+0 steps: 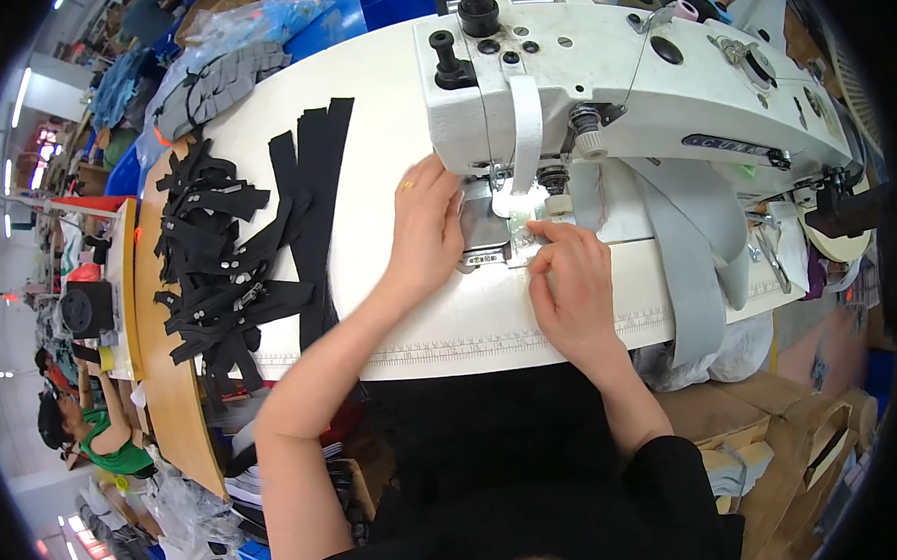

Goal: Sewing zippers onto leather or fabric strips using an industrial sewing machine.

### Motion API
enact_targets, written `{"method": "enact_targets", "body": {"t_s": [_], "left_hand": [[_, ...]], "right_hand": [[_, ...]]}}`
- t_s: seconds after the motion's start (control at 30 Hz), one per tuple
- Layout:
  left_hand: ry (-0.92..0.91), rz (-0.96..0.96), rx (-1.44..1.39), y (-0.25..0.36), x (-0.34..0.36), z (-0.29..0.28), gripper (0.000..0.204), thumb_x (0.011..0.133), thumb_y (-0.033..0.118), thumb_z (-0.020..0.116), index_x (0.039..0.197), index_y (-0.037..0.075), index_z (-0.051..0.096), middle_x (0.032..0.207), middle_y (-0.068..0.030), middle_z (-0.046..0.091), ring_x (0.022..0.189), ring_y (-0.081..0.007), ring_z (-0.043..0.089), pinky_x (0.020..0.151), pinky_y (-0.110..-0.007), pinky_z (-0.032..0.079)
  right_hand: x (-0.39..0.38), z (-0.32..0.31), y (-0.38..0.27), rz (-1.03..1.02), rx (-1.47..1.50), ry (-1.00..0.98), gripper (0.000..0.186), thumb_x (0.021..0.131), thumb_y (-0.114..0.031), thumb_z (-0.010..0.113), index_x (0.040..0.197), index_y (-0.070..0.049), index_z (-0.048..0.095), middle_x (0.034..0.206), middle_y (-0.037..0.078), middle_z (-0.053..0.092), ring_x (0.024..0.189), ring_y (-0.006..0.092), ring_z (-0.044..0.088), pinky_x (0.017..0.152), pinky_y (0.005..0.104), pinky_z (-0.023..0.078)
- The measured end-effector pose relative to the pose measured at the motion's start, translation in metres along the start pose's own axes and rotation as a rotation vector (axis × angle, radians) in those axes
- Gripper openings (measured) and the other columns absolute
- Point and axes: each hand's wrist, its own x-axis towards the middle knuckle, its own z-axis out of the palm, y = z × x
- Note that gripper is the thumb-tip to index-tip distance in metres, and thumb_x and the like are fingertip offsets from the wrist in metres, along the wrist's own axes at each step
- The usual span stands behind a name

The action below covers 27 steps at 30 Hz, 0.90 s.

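Observation:
A white sewing machine (620, 87) stands over the white table, its presser foot and needle area between my hands. My left hand (426, 226) lies at the left side of the metal needle plate (484, 223), fingers stretched out, with the tips partly hidden beneath the machine head. Beside the presser foot, my right hand (574, 285) has its fingers bent and drawn together at the plate's right edge; what they pinch, if anything, is too small to make out. A light grey fabric band (694, 279) loops right of the needle area and hangs over the front edge.
Black zipper strips (232, 239) are heaped on the table's left, beside longer black fabric strips (320, 196). Metal scissors (771, 258) lie at the right. Grey fabric pieces (225, 85) sit at the back left. A person in green (115, 445) works farther left.

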Motion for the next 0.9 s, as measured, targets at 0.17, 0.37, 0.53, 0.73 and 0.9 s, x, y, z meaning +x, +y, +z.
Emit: {"method": "enact_targets", "body": {"t_s": [0.17, 0.37, 0.53, 0.73, 0.9], "left_hand": [[-0.4, 0.023, 0.23, -0.028, 0.033, -0.01, 0.03, 0.102, 0.004, 0.052, 0.128, 0.007, 0.068, 0.134, -0.0123, 0.062, 0.136, -0.0315, 0.051, 0.125, -0.067, 0.003], [-0.456, 0.146, 0.389, -0.095, 0.089, 0.005, 0.063, 0.09, 0.021, 0.07, 0.151, 0.017, 0.056, 0.153, -0.0089, 0.055, 0.15, -0.03, 0.04, 0.116, -0.081, -0.006], [0.085, 0.109, -0.248, -0.221, 0.197, 0.042, 0.078, 0.097, 0.027, 0.062, 0.165, 0.014, 0.028, 0.173, -0.0097, 0.016, 0.161, -0.0318, 0.015, 0.116, -0.083, -0.001], [0.711, -0.382, -0.057, -0.111, 0.147, 0.037, 0.054, 0.103, 0.017, 0.058, 0.151, 0.0, 0.041, 0.155, -0.0282, 0.04, 0.14, -0.0413, 0.042, 0.114, -0.05, 0.036], [0.246, -0.626, -0.538, 0.002, 0.009, -0.028, 0.058, 0.109, 0.037, 0.058, 0.059, 0.008, 0.054, 0.056, 0.0019, 0.05, 0.053, -0.0063, 0.045, 0.049, -0.028, 0.029]], "right_hand": [[-0.005, -0.012, -0.003, 0.007, -0.02, 0.01, 0.015, 0.087, -0.003, 0.065, 0.099, -0.007, 0.058, 0.132, 0.014, 0.065, 0.123, 0.0366, 0.056, 0.106, 0.0482, 0.038], [-0.005, -0.067, 0.009, 0.063, -0.236, 0.258, 0.025, 0.096, -0.006, 0.064, 0.12, -0.002, 0.065, 0.132, 0.016, 0.066, 0.126, 0.036, 0.059, 0.106, 0.0467, 0.044], [0.003, -0.121, 0.046, 0.197, -0.608, 0.573, 0.031, 0.098, -0.012, 0.066, 0.125, 0.002, 0.064, 0.128, 0.02, 0.068, 0.125, 0.0405, 0.059, 0.109, 0.0474, 0.043], [-0.045, -0.152, 0.099, 0.537, -0.716, 0.408, 0.032, 0.096, -0.02, 0.069, 0.123, -0.004, 0.07, 0.123, 0.018, 0.069, 0.113, 0.0394, 0.062, 0.102, 0.0461, 0.044], [-0.033, -0.134, 0.023, 0.05, -0.727, 0.44, 0.039, 0.081, -0.013, 0.076, 0.119, -0.007, 0.074, 0.106, 0.012, 0.067, 0.1, 0.0318, 0.061, 0.091, 0.0452, 0.045]]}}
